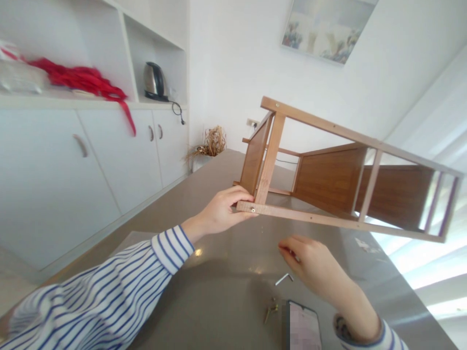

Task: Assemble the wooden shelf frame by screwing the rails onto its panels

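Observation:
A wooden shelf rack lies on its side on the grey floor, its long rails running right. My left hand grips the near-left corner of its frame, fingers wrapped round the rail end beside a screw. My right hand hovers lower down with fingers pinched together on something small I cannot make out. A metal hex key lies on the floor just left of it. Several brass bolts lie lower down, next to a phone.
White cabinets run along the left, with a kettle and red cloth on the counter. A dried plant stands in the corner. A picture hangs on the wall. Bright window light falls at the right.

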